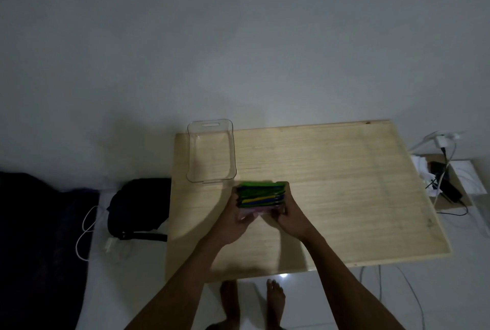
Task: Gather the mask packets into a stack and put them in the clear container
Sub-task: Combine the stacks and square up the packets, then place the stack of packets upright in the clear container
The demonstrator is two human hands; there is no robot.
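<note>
Both hands clamp stack of mask packets (261, 197): left hand (236, 219) and right hand (287, 214) press opposite ends, likely squaring edges. Clear container (210, 154), empty, sits just beyond left hand on table (344, 183).

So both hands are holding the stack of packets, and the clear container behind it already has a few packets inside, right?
Not quite. The head view shows the clear container with nothing in it; the table's wood shows through its bottom. The rest holds: the left hand and right hand hold the stack of packets together, just in front of it.
</note>
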